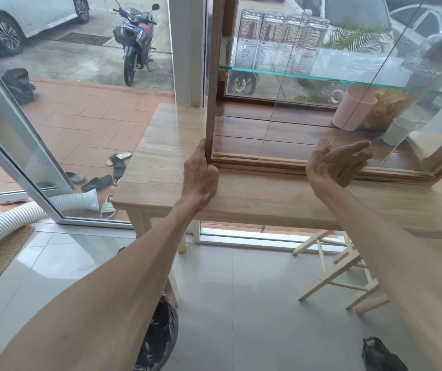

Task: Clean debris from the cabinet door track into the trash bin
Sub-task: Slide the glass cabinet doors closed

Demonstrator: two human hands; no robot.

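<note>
- Door track (pixel 281 163): lies along the cabinet's front bottom edge on the tabletop (pixel 161 167), long axis from 9 to 3 o'clock.
- Left hand (pixel 199 178): grip closed on the wooden door frame (pixel 213 89) at the track's 9 o'clock end.
- Right hand (pixel 337 163): grip open and empty, just above the track and nearer its middle.
- Trash bin (pixel 158 336): on the floor at 6 o'clock.

Pale glossy floor tiles (pixel 241 290), a light wooden counter (pixel 161 162) at centre, glass door (pixel 13 145) at left, daylight outside.

The left arm hides most of the trash bin (pixel 158 341) below.
</note>
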